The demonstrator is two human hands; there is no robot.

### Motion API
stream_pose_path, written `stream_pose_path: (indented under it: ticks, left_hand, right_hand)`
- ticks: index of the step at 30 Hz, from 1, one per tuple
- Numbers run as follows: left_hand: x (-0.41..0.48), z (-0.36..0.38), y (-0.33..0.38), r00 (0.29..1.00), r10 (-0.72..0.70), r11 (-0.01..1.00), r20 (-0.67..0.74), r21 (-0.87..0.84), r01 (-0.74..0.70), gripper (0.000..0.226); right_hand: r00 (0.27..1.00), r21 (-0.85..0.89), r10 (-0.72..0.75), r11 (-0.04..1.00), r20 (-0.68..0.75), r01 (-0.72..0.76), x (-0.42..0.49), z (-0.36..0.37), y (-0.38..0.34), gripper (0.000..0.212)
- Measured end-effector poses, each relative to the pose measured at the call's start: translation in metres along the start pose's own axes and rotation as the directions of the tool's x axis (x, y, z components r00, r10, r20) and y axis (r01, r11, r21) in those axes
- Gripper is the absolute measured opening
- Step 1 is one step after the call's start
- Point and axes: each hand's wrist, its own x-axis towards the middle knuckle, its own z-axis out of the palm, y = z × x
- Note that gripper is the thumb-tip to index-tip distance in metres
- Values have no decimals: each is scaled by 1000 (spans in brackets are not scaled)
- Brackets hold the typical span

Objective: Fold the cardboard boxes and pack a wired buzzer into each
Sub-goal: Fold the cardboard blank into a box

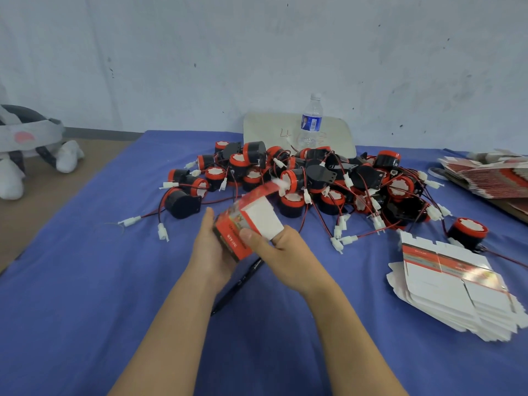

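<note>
At the far left a grey-and-white plush toy sits off the blue cloth-covered table. My left hand cradles a small red-and-white printed cardboard box from its left side, thumb up along the edge, fingers hidden behind it. My right hand pinches the same box, thumb on the red near face and a finger against the white end panel. The box is held just above the cloth, in front of the heap. Its far flap is blurred, so I cannot tell whether that end is tucked.

A thin black pen-like stick lies on the cloth under my hands. Beyond is a tangled heap of black-and-red round wired buzzers, with a clear plastic water bottle standing behind it. To the right is a stack of flat white-and-red box blanks, and a second stack lies at the table's far edge.

I judge this to be the folding step. Next I would close one end and leave the other open. Then I would ease one buzzer free, since the wires look snarled.
</note>
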Motion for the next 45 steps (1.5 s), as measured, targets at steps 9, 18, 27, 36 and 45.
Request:
stream_pose_path:
  ticks: [9,18,27,36,45]
  left_hand:
    - [-5,16,-13,982,139,850,126,493,-184,111]
    - [13,-5,-6,885,375,860,-275,461,-221,59]
    - [-5,-7,23,906,344,846,-246,-337,-413,45]
    - [-17,-2,29,948,314,771,-53,-569,-287,51]
    - [-24,0,39,909,415,751,46,-580,-314,60]
  right_hand:
    - [980,-548,-57,834,-193,-60,7,-1,13,24]
    - [980,-429,-144,900,-135,73,5,10,11,27]
    - [970,-721,188,693,154,-20,4,14,15,23]
    - [936,-789,315,610,158,-72,-5,4,3,16]
    - [893,-185,248,964,375,-190,28,91,-13,29]
